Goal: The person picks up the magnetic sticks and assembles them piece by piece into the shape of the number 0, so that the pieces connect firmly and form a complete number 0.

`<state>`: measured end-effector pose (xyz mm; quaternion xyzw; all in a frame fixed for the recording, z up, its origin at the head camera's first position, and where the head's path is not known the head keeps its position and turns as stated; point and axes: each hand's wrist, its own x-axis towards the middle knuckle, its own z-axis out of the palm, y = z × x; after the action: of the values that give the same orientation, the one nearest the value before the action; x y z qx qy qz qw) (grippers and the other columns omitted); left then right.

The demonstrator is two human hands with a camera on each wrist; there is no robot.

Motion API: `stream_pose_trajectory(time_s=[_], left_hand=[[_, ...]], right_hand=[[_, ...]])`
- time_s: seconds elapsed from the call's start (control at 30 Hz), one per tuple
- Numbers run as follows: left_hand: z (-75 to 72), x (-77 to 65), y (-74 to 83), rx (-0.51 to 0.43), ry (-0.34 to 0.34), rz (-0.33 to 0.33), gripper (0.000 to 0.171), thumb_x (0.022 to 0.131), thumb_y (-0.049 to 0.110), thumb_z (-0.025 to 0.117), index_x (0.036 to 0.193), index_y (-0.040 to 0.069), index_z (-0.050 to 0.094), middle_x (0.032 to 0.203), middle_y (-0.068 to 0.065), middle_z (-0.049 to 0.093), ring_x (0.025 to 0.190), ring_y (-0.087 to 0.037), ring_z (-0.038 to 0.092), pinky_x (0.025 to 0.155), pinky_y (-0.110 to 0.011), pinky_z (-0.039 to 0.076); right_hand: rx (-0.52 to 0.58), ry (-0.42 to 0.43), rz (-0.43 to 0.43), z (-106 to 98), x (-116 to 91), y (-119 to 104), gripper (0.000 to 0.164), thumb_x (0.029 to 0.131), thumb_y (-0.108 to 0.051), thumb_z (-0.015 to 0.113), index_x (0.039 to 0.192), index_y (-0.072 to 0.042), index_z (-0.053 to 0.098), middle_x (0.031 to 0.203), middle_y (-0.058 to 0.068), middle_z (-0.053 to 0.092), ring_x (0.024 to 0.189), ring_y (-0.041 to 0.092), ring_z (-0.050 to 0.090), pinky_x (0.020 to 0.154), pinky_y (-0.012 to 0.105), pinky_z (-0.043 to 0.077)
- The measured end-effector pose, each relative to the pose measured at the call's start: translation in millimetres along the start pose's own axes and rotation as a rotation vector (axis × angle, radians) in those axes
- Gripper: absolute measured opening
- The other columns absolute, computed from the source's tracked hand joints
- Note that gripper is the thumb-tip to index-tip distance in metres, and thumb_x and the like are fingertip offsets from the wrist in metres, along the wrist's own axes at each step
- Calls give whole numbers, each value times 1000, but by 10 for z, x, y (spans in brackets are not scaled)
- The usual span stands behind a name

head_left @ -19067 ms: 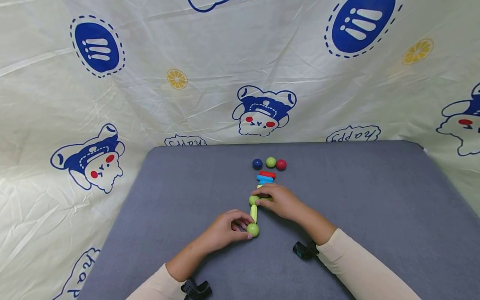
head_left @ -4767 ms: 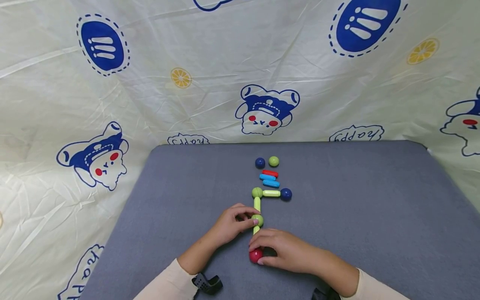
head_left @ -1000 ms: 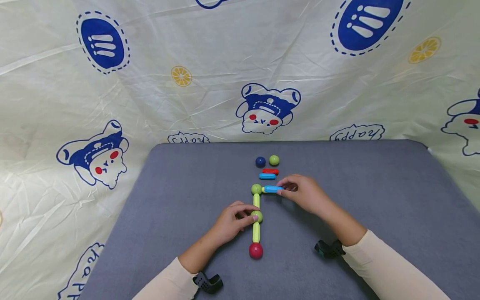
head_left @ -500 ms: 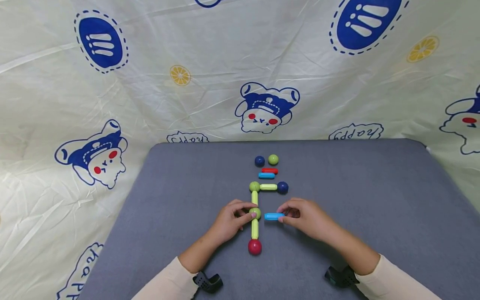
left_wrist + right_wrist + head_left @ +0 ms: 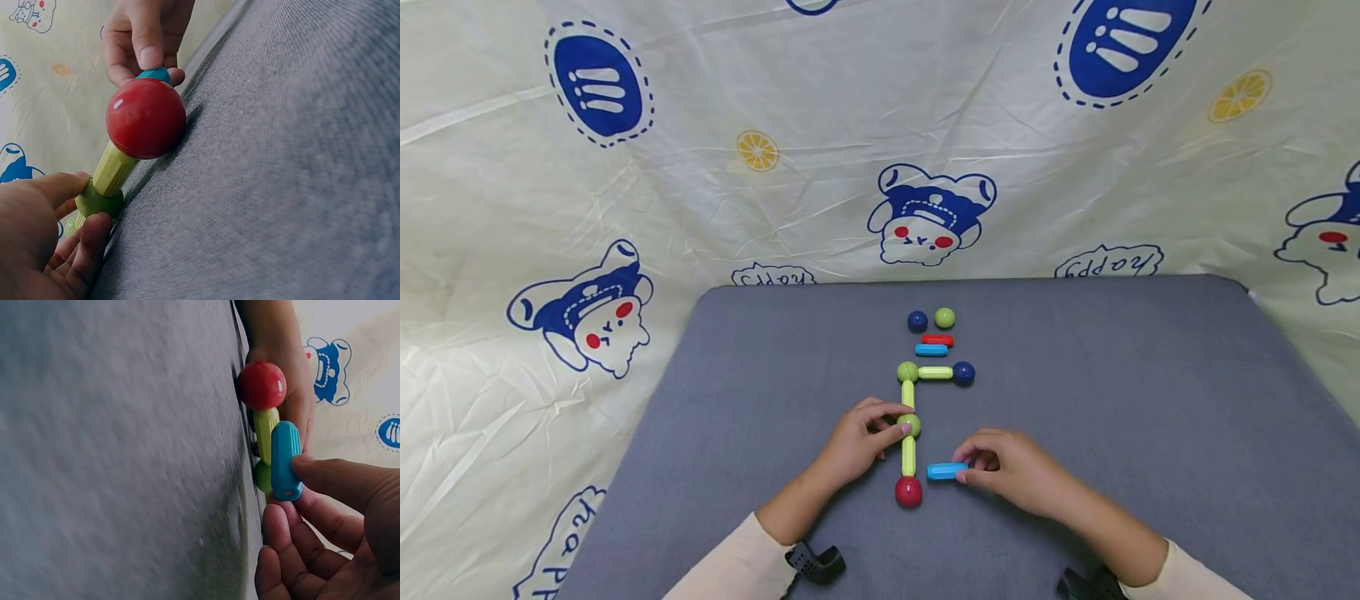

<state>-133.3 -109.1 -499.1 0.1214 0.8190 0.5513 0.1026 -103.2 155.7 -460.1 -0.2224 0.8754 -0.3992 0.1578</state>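
Note:
My left hand (image 5: 859,442) pinches the middle green ball (image 5: 911,426) of a chain of balls and rods lying on the grey table. From that ball one yellow-green rod (image 5: 908,457) runs to a red ball (image 5: 908,492) at the near end. Another runs away to a far green ball (image 5: 907,372), where a sideways rod (image 5: 936,373) ends in a dark blue ball (image 5: 964,373). Between thumb and fingers my right hand (image 5: 1011,471) holds a light blue rod (image 5: 286,461), just right of the near yellow-green rod and apart from it in the head view.
Beyond the chain lie a loose light blue rod (image 5: 931,351), a red rod (image 5: 937,340), a dark blue ball (image 5: 917,322) and a green ball (image 5: 944,317). A printed pale sheet (image 5: 820,200) hangs behind the table (image 5: 1112,375).
Over the last second my right hand has brought the light blue rod from the far sideways rod toward me, near the red ball. My left hand keeps hold of the middle green ball.

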Motion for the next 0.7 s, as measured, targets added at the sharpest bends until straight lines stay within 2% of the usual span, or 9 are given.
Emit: stream_pose_trajectory(time_s=[0.27,0.7], left_hand=[[1,8,6,3,1,2,26,95,30,72,120,22,75,104,-4,58,63,-8,55,56,-25,53],[-4,-2,10,6,1,-9,25,95,31,72,119,24,75,104,-3,59,64,-9,56,56,-25,53]], right_hand=[[54,-42,10,79,-67,1,12,91,-29,76,99,-20,74,90,-8,65,75,0,57,67,21,50],[84,-50,-6,157,-102,42,14,91,-32,76,99,-20,74,91,-7,65,77,0,58,68,21,50]])
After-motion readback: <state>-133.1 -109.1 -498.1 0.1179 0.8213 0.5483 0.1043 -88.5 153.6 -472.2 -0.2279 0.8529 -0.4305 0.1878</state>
